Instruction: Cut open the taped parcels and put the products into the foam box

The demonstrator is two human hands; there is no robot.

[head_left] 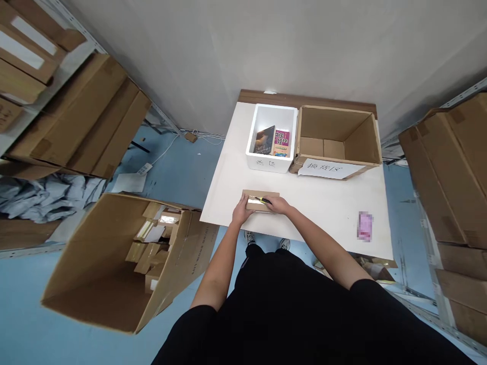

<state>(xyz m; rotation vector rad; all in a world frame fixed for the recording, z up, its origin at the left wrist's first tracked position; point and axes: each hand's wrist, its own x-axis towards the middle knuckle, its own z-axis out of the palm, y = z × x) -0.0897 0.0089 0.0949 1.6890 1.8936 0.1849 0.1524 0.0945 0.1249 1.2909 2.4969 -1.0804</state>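
A small brown cardboard box point(274, 194) with a white label lies near the front edge of the white table point(224, 177). My left hand point(241, 210) grips the box at its left end. In my right hand point(278, 204) is a yellow and black utility knife point(263, 201), its front end over the label on top of the box. Whether the blade touches the surface cannot be made out. Behind the box stands a white foam box point(268, 163) with two books inside, one with a dark cover point(265, 140) and one with a pink cover point(282, 142).
Right of the foam box is an open cardboard carton point(359, 139) with a handwritten sign point(327, 169). A blurred pink item point(364, 226) lies at the table's right. On the floor at left, a large carton point(91, 253) holds several parcels point(154, 258). Shelves with boxes point(83, 106) flank both sides.
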